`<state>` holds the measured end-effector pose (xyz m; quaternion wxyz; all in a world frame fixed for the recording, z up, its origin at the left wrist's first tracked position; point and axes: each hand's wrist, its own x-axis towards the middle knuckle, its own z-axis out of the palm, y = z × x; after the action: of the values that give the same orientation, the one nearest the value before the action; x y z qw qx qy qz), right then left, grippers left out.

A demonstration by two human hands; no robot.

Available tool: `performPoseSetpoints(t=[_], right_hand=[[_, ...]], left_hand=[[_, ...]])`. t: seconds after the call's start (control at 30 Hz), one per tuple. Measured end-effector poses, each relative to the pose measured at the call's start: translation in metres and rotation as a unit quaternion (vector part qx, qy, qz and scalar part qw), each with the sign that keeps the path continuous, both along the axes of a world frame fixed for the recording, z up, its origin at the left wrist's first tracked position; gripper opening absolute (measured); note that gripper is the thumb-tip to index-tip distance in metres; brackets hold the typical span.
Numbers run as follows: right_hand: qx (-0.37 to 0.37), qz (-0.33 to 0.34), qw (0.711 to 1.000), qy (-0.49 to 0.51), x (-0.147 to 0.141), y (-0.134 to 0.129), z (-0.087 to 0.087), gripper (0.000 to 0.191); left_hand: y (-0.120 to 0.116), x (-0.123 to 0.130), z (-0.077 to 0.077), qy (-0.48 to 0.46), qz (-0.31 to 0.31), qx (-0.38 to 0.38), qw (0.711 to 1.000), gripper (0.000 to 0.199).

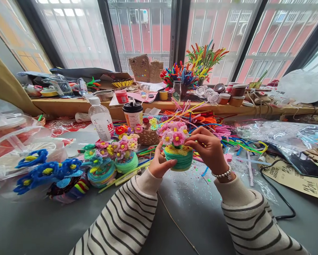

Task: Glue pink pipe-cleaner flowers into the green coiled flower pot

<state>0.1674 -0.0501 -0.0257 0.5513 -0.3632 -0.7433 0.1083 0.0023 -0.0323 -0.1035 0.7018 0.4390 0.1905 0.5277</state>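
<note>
My left hand (159, 164) grips a small round flowerpot (181, 158) wrapped in green pipe cleaner, with a yellow band round its top, and holds it above the table. Pink pipe-cleaner flowers (177, 136) with yellow centres rise from the pot. At their right edge, the thumb and fingers of my right hand (209, 146) are pinched together close to the pot's rim. What lies between those fingertips is too small to make out. Left of my hands stand other pots of fuzzy flowers, among them a light green pot (126, 163) and one with blue flowers (47, 171).
A clear bottle (100, 120) and a black-lidded cup (132, 115) stand behind the pots. Loose pipe cleaners (198, 120) lie in a heap beyond my hands. A dark cable (286, 202) and printed tan sheets (289, 175) are at the right. Glitter and scraps dot the grey table (196, 212).
</note>
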Motion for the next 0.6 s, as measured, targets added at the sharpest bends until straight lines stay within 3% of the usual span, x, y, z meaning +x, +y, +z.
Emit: performPoseSetpoints(t=[0.3, 0.47, 0.53, 0.6], right_hand=[[-0.029, 0.017, 0.999, -0.001, 0.004, -0.002, 0.004, 0.012], [-0.051, -0.066, 0.996, 0.007, 0.021, -0.001, 0.008, 0.019], [-0.115, -0.091, 0.985, -0.087, 0.031, 0.003, 0.006, 0.02], [-0.213, -0.091, 0.94, -0.251, 0.039, 0.009, 0.001, 0.016]], left_hand=[[0.001, -0.001, 0.0, -0.001, 0.018, 0.011, 1.0, 0.093], [0.002, -0.006, 0.003, -0.004, 0.02, 0.023, 1.0, 0.082], [0.004, -0.008, 0.003, -0.008, 0.03, 0.011, 0.999, 0.081], [0.005, -0.009, 0.003, -0.01, 0.045, -0.004, 0.999, 0.08]])
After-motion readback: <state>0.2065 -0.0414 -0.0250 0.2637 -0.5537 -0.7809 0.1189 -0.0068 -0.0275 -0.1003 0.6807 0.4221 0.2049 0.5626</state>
